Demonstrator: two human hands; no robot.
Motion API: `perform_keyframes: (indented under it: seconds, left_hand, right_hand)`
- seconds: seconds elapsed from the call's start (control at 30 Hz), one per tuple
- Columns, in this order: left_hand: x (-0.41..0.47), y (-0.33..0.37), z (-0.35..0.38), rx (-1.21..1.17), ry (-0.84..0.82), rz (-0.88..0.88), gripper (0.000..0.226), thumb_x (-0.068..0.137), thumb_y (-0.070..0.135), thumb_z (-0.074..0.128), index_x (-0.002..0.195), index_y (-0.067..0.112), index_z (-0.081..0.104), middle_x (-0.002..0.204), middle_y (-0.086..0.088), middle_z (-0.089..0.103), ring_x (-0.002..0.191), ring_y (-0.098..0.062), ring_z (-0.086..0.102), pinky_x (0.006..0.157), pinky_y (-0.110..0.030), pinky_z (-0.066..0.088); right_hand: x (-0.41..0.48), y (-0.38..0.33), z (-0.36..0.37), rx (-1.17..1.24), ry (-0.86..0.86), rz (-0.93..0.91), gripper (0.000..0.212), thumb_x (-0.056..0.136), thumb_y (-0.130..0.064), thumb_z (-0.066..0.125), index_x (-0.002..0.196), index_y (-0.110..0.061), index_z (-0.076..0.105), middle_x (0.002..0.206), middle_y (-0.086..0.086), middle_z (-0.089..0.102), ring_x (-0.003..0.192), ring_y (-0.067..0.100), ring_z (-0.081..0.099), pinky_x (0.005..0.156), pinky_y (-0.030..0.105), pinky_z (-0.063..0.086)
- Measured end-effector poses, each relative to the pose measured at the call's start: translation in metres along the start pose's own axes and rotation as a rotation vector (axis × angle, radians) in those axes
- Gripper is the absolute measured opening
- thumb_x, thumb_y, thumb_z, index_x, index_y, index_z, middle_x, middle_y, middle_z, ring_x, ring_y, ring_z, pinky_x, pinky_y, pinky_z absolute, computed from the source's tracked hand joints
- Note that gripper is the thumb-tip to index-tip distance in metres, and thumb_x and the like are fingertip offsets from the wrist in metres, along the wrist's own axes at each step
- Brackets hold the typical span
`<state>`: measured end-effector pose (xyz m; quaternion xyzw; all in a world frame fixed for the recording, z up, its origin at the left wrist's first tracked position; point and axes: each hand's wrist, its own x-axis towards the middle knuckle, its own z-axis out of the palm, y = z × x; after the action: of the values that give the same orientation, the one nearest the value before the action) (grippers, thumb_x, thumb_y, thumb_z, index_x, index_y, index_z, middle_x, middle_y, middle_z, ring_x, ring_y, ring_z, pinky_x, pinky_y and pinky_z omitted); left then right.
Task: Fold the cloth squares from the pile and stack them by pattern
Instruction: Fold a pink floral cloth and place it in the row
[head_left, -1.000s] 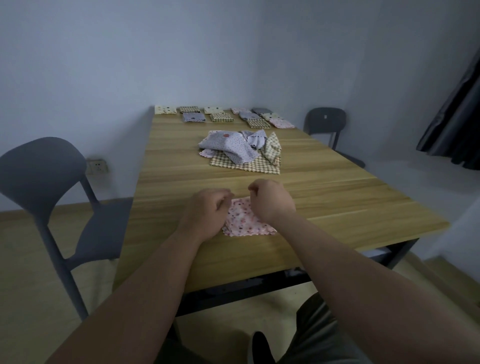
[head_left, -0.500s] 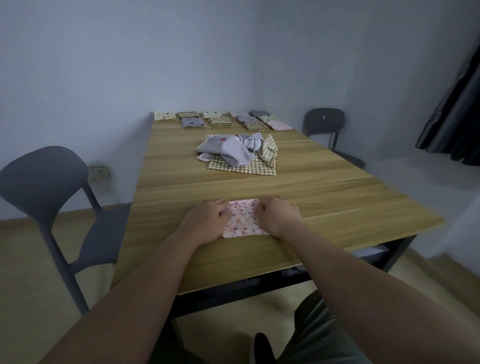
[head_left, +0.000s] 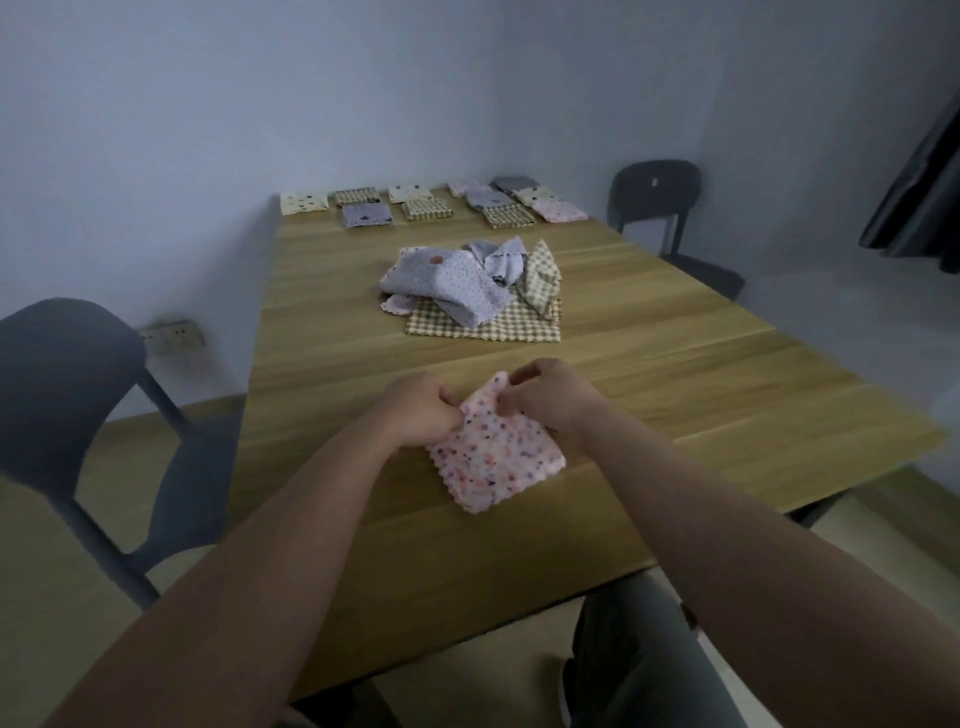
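Observation:
A pink floral cloth square (head_left: 496, 457), folded, lies on the wooden table (head_left: 701, 395) near me. My left hand (head_left: 418, 413) grips its far left edge. My right hand (head_left: 550, 397) pinches its far corner, which is lifted off the table. Beyond them sits the loose pile (head_left: 475, 286) of lilac dotted, pink and checked cloths on a spread checked square. Along the table's far edge lie several folded stacks (head_left: 434, 205) of cream, checked, lilac and pink patterns.
A grey chair (head_left: 67, 395) stands at the left side of the table, and another dark chair (head_left: 660, 195) at the far right. A dark curtain (head_left: 919, 187) hangs at the right edge. A wall socket (head_left: 174, 338) is low on the left wall.
My hands pressed the folded pink cloth flat on the table, then took hold of its far edge and raised that edge. The cloth now lies turned at an angle.

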<state>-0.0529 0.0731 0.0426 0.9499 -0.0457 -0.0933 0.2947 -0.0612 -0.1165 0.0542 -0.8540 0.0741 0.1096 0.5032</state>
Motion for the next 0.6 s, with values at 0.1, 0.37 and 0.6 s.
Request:
perform_keyframes:
  seconds: [0.1,0.37,0.6]
  left_hand:
    - [0.017,-0.009,-0.023,-0.188,-0.041,-0.031,0.01,0.085,0.02,0.073,0.092,0.015,0.068,0.094,-0.004,0.069,0.087,-0.02,0.066,0.071,-0.034,0.05]
    - [0.016,-0.026,-0.139,-0.514,0.013,-0.113,0.03,0.085,0.032,0.08,0.11,0.018,0.072,0.106,0.0,0.075,0.098,-0.017,0.071,0.092,-0.039,0.057]
    - [-0.053,0.009,-0.28,-0.7,0.094,-0.1,0.032,0.092,0.042,0.071,0.096,0.01,0.073,0.094,-0.008,0.077,0.09,-0.027,0.074,0.093,-0.056,0.056]
  right_hand:
    - [0.022,-0.015,-0.003,0.091,-0.094,0.05,0.039,0.081,-0.034,0.084,0.11,-0.013,0.07,0.094,0.001,0.073,0.078,0.015,0.068,0.061,0.026,0.051]
    - [0.041,-0.108,-0.002,0.164,-0.121,-0.047,0.021,0.082,-0.031,0.084,0.093,-0.016,0.074,0.083,0.002,0.075,0.072,0.018,0.068,0.073,0.036,0.059]
    - [-0.031,-0.25,-0.004,0.337,-0.043,-0.069,0.016,0.088,-0.021,0.08,0.1,-0.011,0.077,0.107,0.012,0.075,0.089,0.026,0.074,0.079,0.041,0.064]
